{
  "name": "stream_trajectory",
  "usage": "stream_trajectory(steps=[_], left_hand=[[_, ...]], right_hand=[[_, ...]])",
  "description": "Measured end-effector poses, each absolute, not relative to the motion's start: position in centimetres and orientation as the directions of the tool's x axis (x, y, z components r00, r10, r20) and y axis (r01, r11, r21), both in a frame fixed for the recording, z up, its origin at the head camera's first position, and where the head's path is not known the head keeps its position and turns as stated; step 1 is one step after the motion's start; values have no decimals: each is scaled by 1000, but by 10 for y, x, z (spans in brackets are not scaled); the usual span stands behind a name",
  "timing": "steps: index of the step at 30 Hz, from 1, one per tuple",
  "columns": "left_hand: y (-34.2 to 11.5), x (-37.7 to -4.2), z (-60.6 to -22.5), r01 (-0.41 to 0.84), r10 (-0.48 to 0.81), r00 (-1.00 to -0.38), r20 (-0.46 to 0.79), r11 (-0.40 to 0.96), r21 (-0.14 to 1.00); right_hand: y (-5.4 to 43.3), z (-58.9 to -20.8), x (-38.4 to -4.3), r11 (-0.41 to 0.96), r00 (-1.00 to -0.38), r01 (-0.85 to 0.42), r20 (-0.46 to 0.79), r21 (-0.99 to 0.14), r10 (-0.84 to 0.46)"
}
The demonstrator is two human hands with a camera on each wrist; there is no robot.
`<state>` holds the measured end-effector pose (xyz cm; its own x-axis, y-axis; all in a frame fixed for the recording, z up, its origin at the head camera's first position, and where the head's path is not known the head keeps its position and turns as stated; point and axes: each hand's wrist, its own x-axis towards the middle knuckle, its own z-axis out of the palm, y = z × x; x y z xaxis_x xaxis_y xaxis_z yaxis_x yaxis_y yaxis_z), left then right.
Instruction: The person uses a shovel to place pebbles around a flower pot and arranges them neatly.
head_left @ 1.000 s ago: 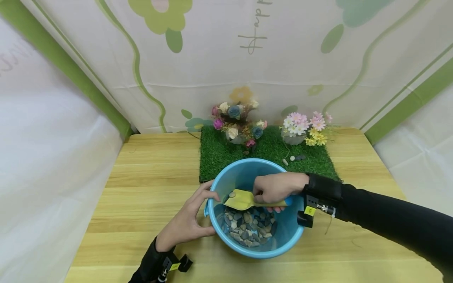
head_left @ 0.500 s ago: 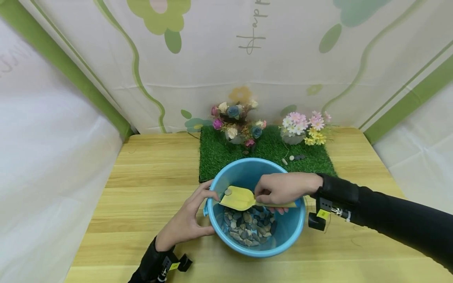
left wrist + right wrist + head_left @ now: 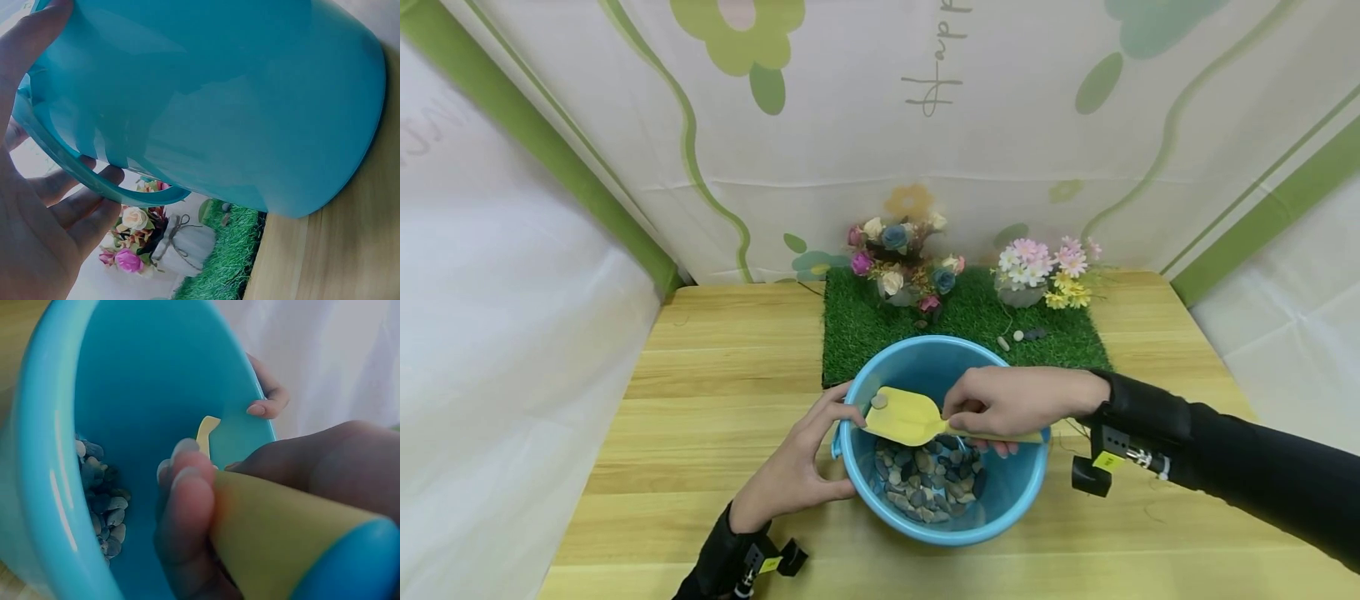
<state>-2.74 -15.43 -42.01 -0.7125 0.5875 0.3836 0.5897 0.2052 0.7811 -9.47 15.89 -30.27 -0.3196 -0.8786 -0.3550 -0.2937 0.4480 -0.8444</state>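
Observation:
A light-blue bucket (image 3: pixel 946 538) stands on the table with several grey and tan pebbles (image 3: pixel 925 482) in its bottom. My left hand (image 3: pixel 797 471) grips its left rim, index finger bent over the edge; in the left wrist view more fingers lie along the outer wall (image 3: pixel 212 106) by the bucket's handle (image 3: pixel 94 178). Inside the mouth, my right hand (image 3: pixel 1011 402) holds a yellow toy shovel (image 3: pixel 910 419) by its handle, which ends in a blue tip (image 3: pixel 350 562). One pebble (image 3: pixel 879 401) lies on the blade, near the left rim. The blade is above the pebble pile.
Behind the bucket lies a green artificial-grass mat (image 3: pixel 857 333). On it stand a pot of mixed roses (image 3: pixel 898 271) and a pot of pink, white and yellow flowers (image 3: pixel 1037 267). Several loose stones (image 3: pixel 1018 335) lie on the mat. A printed white cloth (image 3: pixel 850 142) hangs behind the wooden table (image 3: pixel 715 392).
The shovel's blade has risen and shifted slightly left, carrying the pebble, and its face now shows more fully. My right wrist has swung to the right. My left hand has stayed on the rim.

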Motion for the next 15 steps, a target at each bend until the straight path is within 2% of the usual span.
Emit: stream_trajectory(steps=[15], left_hand=[[-155, -28, -423, 583, 587, -713, 383, 192, 789]], right_hand=[[170, -291, -92, 414, -339, -302, -309, -859, -889]])
